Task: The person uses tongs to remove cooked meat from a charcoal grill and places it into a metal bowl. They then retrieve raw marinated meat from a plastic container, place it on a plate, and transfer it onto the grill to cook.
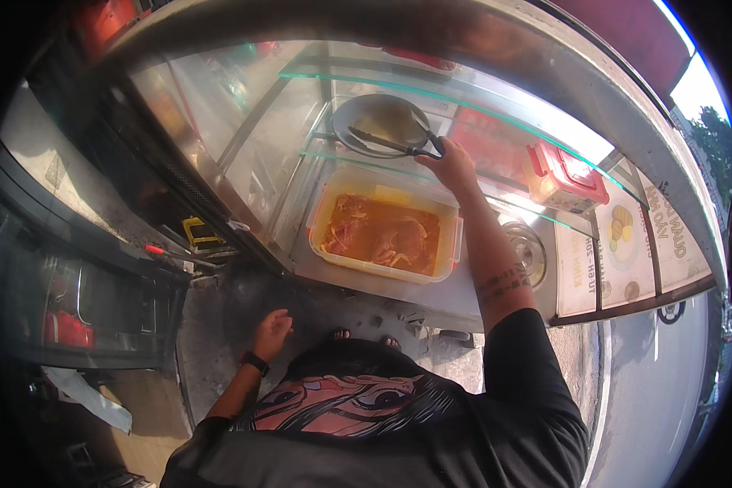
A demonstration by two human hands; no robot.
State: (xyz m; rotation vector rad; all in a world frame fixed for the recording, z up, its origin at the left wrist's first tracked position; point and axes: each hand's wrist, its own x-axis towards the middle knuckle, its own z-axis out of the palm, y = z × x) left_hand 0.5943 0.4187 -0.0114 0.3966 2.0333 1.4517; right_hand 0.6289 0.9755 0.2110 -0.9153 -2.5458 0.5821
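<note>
My right hand grips the handles of black-and-metal tongs, whose arms lie spread over a dark round pan on the glass shelf of a stall cabinet. Below, on the metal counter, a rectangular plastic tub holds raw meat in orange marinade. My left hand hangs at my side over the pavement, away from the tub; its fingers are loosely curled and nothing shows in it. A dark watch is on that wrist.
A red-lidded plastic box stands on the glass shelf at the right. A round metal lid lies beyond my right forearm. Glass panels and metal frame bars enclose the counter. At the left are a yellow frame and a red-handled tool.
</note>
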